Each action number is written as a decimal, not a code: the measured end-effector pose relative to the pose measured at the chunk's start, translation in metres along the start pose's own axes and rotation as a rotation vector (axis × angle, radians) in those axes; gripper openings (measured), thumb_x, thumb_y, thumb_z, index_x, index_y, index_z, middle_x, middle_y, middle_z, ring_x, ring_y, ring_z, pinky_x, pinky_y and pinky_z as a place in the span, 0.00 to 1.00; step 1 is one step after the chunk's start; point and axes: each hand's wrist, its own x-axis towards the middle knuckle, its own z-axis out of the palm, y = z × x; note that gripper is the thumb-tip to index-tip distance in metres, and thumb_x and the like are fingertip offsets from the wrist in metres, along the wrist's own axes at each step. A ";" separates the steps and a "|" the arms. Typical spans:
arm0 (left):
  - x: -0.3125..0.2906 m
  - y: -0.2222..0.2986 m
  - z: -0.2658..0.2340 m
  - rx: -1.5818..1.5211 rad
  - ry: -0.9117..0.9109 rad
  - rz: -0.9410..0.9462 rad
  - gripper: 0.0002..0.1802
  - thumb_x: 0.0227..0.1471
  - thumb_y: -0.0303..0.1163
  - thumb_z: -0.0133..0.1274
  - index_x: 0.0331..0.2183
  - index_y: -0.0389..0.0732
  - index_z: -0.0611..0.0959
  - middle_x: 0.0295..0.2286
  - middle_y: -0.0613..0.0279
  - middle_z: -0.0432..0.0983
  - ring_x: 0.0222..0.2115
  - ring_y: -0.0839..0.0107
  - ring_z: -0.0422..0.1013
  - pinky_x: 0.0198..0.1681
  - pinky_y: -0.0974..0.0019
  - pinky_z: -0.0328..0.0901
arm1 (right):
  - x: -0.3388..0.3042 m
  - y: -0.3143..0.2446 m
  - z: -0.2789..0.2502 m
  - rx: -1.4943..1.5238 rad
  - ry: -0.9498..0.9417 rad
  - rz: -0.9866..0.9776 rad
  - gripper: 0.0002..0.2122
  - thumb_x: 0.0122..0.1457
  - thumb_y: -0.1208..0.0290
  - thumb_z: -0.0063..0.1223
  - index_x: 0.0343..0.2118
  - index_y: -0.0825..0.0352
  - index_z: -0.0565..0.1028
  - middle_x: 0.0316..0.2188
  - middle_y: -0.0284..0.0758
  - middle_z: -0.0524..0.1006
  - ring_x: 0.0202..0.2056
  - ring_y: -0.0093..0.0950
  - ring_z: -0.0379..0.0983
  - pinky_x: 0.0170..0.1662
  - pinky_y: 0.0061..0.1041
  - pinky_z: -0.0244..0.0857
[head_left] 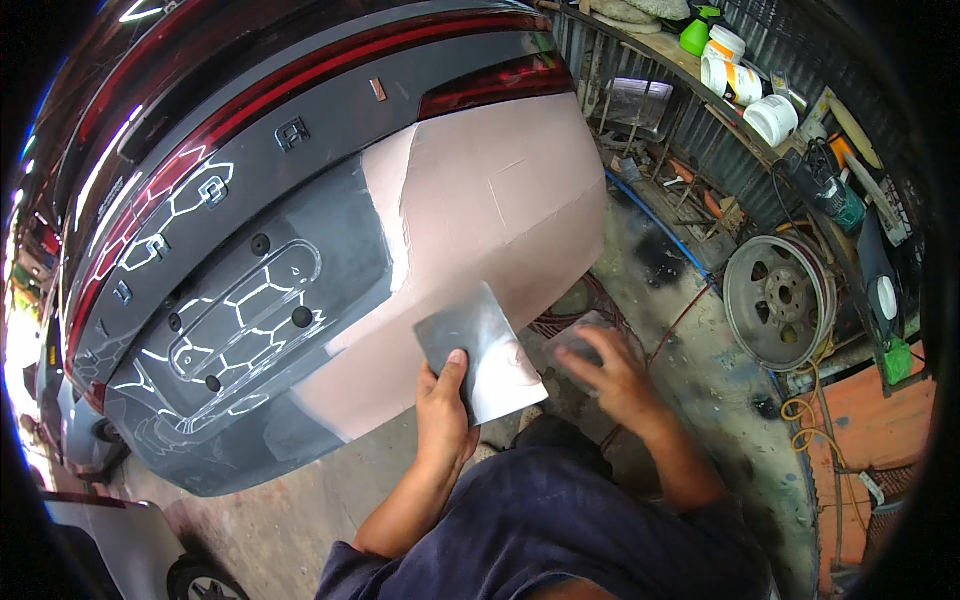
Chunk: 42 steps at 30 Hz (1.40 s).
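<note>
A tin wall and a stained floor make up the shop I look down into. My left hand grips a shiny metal sheet by its low left side, with the thumb flat on top and the other fingers mostly tucked under. That sheet is tilted, in front of the car, near my belly. My right hand is just to the right of the sheet, with the fingers spread and pointing at it. It is too blurry there, so I cannot tell if those fingers hold something or are bare. The back of the car is dark grey, with a big dull pink patch under the red light. From my view, the sheet hides a bit of the pink low down. A bundle of red cord lies under the car's corner. Off to the right, a wheel rim stands near a blue hose and a yellow cord. White tubs and a green bottle sit on a shelf up high. A white car is at the low left.
</note>
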 end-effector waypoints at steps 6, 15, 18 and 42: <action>0.005 0.016 0.011 0.282 -0.087 0.456 0.20 0.65 0.30 0.46 0.55 0.32 0.67 0.49 0.58 0.69 0.49 0.72 0.66 0.57 0.66 0.58 | 0.035 -0.028 -0.028 -0.240 0.197 -0.137 0.21 0.60 0.68 0.52 0.57 0.47 0.72 0.57 0.33 0.68 0.59 0.40 0.65 0.65 0.55 0.50; 0.057 0.008 0.045 0.511 -0.066 0.709 0.22 0.66 0.30 0.46 0.57 0.31 0.65 0.50 0.56 0.70 0.50 0.68 0.67 0.57 0.64 0.60 | 0.072 0.001 -0.004 -0.012 0.114 -0.235 0.18 0.58 0.69 0.52 0.53 0.49 0.76 0.55 0.34 0.69 0.58 0.39 0.65 0.63 0.52 0.56; 0.081 0.034 0.053 0.328 0.162 0.856 0.25 0.65 0.35 0.50 0.57 0.32 0.66 0.51 0.52 0.71 0.50 0.63 0.70 0.56 0.59 0.64 | 0.071 0.042 0.001 0.242 0.048 -0.074 0.20 0.59 0.75 0.47 0.53 0.51 0.77 0.58 0.38 0.67 0.60 0.42 0.62 0.63 0.50 0.56; 0.154 0.045 0.067 0.270 0.544 0.979 0.35 0.56 0.44 0.60 0.55 0.32 0.68 0.54 0.46 0.67 0.53 0.54 0.68 0.58 0.48 0.66 | 0.271 0.202 0.027 -0.248 0.467 -0.173 0.28 0.56 0.74 0.50 0.60 0.43 0.69 0.58 0.39 0.65 0.62 0.44 0.59 0.65 0.63 0.46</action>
